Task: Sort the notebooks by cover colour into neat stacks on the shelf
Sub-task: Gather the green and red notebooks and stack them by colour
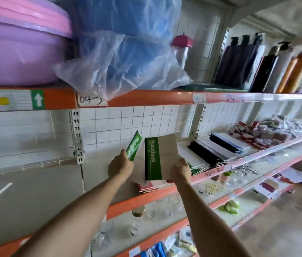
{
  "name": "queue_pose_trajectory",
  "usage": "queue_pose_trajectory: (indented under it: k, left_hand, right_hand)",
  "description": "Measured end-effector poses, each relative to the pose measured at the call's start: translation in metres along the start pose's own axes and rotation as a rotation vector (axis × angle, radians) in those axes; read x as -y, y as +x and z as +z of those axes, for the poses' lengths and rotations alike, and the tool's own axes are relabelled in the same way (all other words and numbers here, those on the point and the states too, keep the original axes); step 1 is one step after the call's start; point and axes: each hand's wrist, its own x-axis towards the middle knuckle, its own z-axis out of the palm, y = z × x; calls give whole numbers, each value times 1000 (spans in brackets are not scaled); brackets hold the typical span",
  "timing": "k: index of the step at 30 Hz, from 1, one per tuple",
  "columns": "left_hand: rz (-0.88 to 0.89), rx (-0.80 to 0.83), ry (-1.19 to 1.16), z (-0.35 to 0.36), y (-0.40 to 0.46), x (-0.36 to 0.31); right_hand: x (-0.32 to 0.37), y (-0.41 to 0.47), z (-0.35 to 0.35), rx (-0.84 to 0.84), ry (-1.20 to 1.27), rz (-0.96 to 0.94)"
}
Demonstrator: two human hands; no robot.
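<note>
A: In the head view, where are the notebooks relative to the shelf [146, 198]?

B: Two are held up above its orange front edge, before the tiled back wall [127, 121]. The right hand [180, 170] holds a brown notebook [162, 156] with a green band by its lower right corner, cover facing the camera. The left hand [120, 166] holds a green notebook [133, 148] by its lower end, tilted and nearly edge-on.

A: And the fingers?

B: The right fingers [182, 162] curl over the cover's edge, pinching that corner, with the thumb tip under the bottom edge. The left hand shows its back; its fingers wrap the green notebook, though how they lie cannot be told.

A: Is anything lying on the shelf itself?

B: A red stack [151, 187] lies flat at the front edge, right under the brown notebook. Further right along the shelf lie dark notebooks [215, 147] in overlapping rows, well apart from the hands.

A: What sits above the shelf?

B: The board overhead carries pink tubs [18, 45] and a blue bundle [124, 52] wrapped in clear plastic. Bottles [257, 64] stand to their right.

A: And below?

B: Glassware [139, 212], somewhat blurred.
</note>
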Motion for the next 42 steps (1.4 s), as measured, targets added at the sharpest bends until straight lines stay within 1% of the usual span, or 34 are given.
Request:
queue_pose_trajectory:
  k: [3, 8, 11, 13, 16, 19, 21, 26, 31, 33, 37, 42]
  left_hand:
    - [-6, 13, 14, 25, 8, -37]
    - [-31, 10, 32, 57, 22, -95]
    - [-76, -7, 91, 73, 24, -125]
    - [-107, -25, 123, 82, 25, -141]
    - [-174, -60, 144, 87, 34, -150]
    - [-295, -122, 124, 88, 40, -149]
    - [-338, -145, 96, 89, 41, -151]
    - [-333, -173, 79, 87, 50, -153]
    - [-228, -204, 40, 85, 62, -163]
    - [-208, -190, 6, 90, 64, -173]
    - [-222, -90, -82, 108, 64, -192]
    - [-250, 34, -21, 138, 56, -211]
  right_hand:
    - [-10, 35, -30, 16, 8, 15]
    - [-13, 102, -82, -19, -90, -58]
    - [-21, 141, -105, 12, -149, -34]
    - [-25, 165, -114, 60, -224, -52]
    - [-23, 195, -119, 139, -394, -133]
    - [-21, 207, -120, 230, -534, -164]
    - [-23, 215, -116, 254, -606, -172]
    - [-33, 230, -99, 282, -791, -152]
    - [-32, 235, -95, 314, -854, -114]
    - [-32, 236, -96, 323, -850, -101]
    - [-34, 238, -101, 320, -866, -134]
    - [-29, 241, -104, 323, -778, -203]
